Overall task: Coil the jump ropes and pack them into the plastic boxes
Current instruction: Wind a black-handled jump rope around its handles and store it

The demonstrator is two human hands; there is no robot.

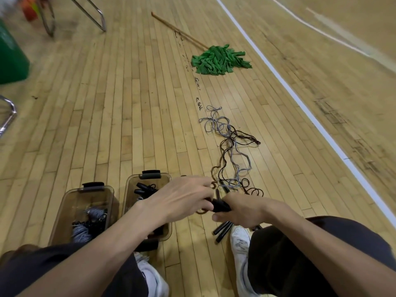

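The fingers of the right hand are curled round a pair of black handles and grip them. The fingers of the left hand are bent, and their tips meet the far end of these handles. I cannot tell whether they pinch the handles or a rope.

From the hands, the grey and brown jump ropes run far over the wooden floor in a loose tangle. More handles lie on the floor just under the right hand.

To the left stand two plastic boxes. The left box holds coiled grey rope, and the right box holds ropes with black handles. A green mop lies far away.
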